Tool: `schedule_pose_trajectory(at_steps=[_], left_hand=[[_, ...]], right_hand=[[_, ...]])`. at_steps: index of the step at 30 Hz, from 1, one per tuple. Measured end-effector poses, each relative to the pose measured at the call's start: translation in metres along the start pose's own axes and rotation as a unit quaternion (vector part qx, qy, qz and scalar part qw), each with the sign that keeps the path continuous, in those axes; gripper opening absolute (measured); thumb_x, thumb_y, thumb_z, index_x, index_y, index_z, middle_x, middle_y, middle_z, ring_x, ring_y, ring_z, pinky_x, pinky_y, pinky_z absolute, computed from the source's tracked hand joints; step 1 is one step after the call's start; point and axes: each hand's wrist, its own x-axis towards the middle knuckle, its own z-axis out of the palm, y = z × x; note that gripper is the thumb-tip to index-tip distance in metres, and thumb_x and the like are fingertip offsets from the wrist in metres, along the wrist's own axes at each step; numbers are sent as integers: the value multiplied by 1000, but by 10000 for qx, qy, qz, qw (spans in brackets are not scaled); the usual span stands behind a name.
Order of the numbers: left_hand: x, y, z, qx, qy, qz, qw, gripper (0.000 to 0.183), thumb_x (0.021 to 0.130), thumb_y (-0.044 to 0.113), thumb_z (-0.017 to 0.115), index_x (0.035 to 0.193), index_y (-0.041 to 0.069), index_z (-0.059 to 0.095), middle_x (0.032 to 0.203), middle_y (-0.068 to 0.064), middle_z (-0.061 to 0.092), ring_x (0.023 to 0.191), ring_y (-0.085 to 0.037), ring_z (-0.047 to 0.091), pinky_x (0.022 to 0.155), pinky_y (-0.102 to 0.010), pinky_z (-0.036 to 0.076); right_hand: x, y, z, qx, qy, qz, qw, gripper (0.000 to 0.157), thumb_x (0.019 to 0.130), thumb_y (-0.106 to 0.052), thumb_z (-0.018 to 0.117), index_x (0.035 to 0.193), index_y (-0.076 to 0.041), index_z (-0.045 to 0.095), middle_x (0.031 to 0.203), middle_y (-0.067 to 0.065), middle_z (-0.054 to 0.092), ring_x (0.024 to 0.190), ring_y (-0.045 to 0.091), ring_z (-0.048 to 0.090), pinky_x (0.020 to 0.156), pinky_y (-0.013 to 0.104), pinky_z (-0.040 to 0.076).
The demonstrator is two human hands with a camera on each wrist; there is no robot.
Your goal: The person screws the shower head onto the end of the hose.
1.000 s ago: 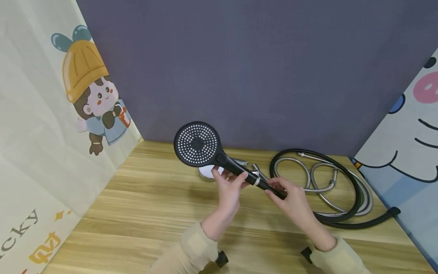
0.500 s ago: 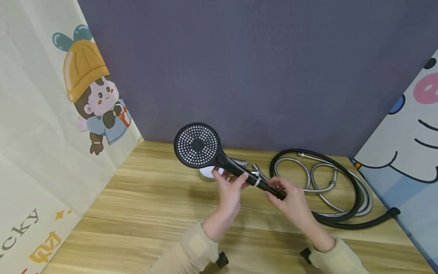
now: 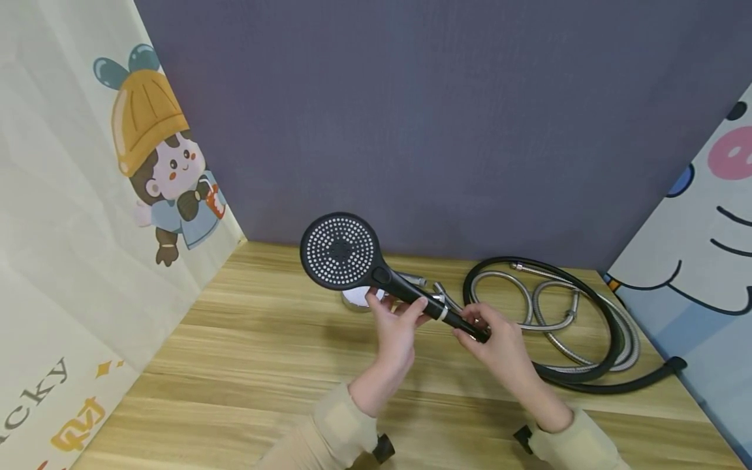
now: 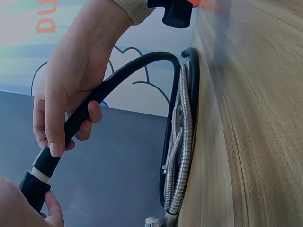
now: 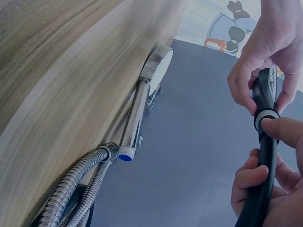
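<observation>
A black hand shower (image 3: 339,250) with a round face of pale nozzles is held above the table, its spray face toward the head camera. My left hand (image 3: 395,329) grips its handle from below. At the handle's lower end, my right hand (image 3: 499,343) pinches the end of a black shower hose (image 4: 142,60). A pale ring (image 4: 40,175) shows where hose and handle meet; whether they are screwed together cannot be told. In the right wrist view, my right thumb lies at that joint, with the other fingers curled round the hose.
Behind the hands lies a chrome hand shower (image 5: 135,113), partly hidden in the head view. Coiled metal hoses (image 3: 587,359) and the rest of the black hose lie at the right on the wooden table (image 3: 235,365). A grey panel (image 3: 411,130) stands at the back.
Hardly anything differs. Both hands keep their hold on the hand shower and hose, and the right forearm has shifted slightly left.
</observation>
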Motion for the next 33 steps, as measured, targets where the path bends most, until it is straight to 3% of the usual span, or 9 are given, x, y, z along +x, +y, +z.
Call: schedule_pose_trajectory(at_steps=[13,33], left_hand=[[-2,1,1,16,-15,74,10000,79,74,-13,66,133,17,23,118,-24,47,87,-22,61,74,-40,60],[-2,1,-3,84,-89,96,9999,79,74,-13,66,133,19,25,117,-22,48,89,-23,62,76,-42,60]], right_hand=[[0,0,0,-8,105,-163,9998,29,67,-10,83,90,-13,65,76,-4,62,62,7,55,50,21,47],[-2,0,4,-30,100,-241,9997,20,72,-10,79,89,-10,68,75,-5,61,65,7,56,53,24,52]])
